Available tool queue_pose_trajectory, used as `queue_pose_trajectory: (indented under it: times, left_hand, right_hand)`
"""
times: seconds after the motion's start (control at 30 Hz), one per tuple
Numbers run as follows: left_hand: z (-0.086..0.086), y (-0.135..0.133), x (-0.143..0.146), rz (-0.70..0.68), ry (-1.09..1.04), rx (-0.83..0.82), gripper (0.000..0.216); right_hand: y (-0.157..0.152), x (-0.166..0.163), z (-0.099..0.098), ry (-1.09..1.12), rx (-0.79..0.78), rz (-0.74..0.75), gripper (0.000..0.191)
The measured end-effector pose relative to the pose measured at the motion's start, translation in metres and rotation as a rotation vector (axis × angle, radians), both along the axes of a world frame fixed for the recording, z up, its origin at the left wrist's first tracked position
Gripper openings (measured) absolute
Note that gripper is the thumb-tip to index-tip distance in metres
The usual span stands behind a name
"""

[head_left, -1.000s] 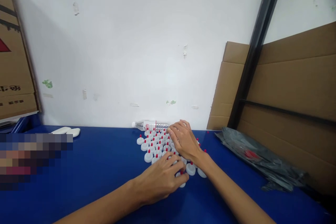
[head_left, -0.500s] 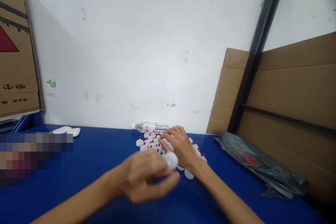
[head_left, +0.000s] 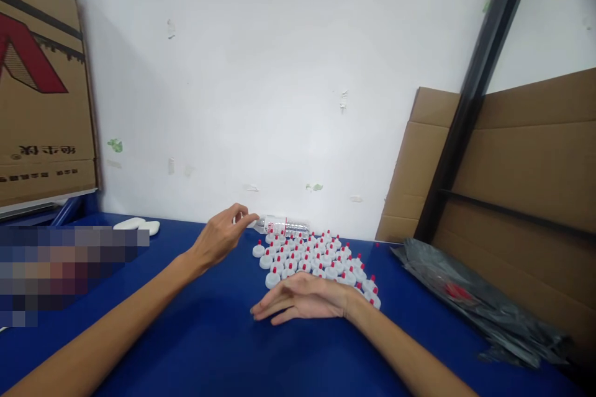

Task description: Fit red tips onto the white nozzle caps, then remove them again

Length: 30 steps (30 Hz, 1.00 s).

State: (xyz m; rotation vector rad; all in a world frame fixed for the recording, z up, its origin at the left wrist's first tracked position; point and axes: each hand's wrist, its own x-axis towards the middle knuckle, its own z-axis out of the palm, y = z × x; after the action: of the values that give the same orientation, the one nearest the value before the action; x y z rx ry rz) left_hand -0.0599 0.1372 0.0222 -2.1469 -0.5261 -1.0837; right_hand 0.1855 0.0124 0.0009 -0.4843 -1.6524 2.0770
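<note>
My left hand (head_left: 226, 234) reaches to the neck end of a clear plastic bottle (head_left: 295, 226) lying on its side by the wall. Thumb and forefinger are pinched at the bottle's cap, which they mostly cover. Palm turned partly up, my right hand (head_left: 302, 299) hovers at the near side of a cluster of white round caps with red tips (head_left: 305, 259). Its fingers are stretched out and hold nothing. The caps stand close together in rough rows, tips upward. My right hand and wrist hide some of those nearest me.
Two white rounded objects (head_left: 149, 227) lie at the back left of the blue table (head_left: 200, 335), beside a blurred-out patch. A grey plastic bag (head_left: 465, 298) lies at right, near cardboard sheets (head_left: 526, 173) and a dark metal post (head_left: 470, 99). A printed carton (head_left: 46, 105) stands at upper left.
My left hand has moved from the front of the caps, where a white cap was at its fingers, to the bottle's neck. My right hand has drawn back towards me, uncovering more caps.
</note>
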Motion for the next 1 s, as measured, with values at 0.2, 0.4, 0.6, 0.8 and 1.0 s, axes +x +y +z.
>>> queue_pose_trajectory:
  times: [0.2,0.4,0.6,0.8,1.0]
  left_hand:
    - [-0.006,-0.006,0.012,-0.046,0.050,-0.046,0.032]
    - [-0.003,-0.020,0.020,-0.187,0.049,-0.047,0.020]
    - [-0.001,-0.055,0.045,-0.492,-0.094,-0.304,0.012]
    - [-0.006,-0.059,0.049,-0.478,-0.115,-0.461,0.016]
    - [-0.010,-0.063,0.034,-0.379,0.078,-0.297,0.022]
  right_hand:
    - [0.016,0.027,-0.004,0.021,0.060,-0.227,0.049]
    - [0.018,0.023,-0.009,0.006,0.130,-0.441,0.048]
    - [0.013,-0.004,-0.009,0.031,0.284,-0.703,0.071]
    - [0.012,-0.013,-0.009,-0.133,0.544,-0.804,0.042]
    - [0.004,-0.012,-0.008,-0.169,0.581,-0.826,0.033]
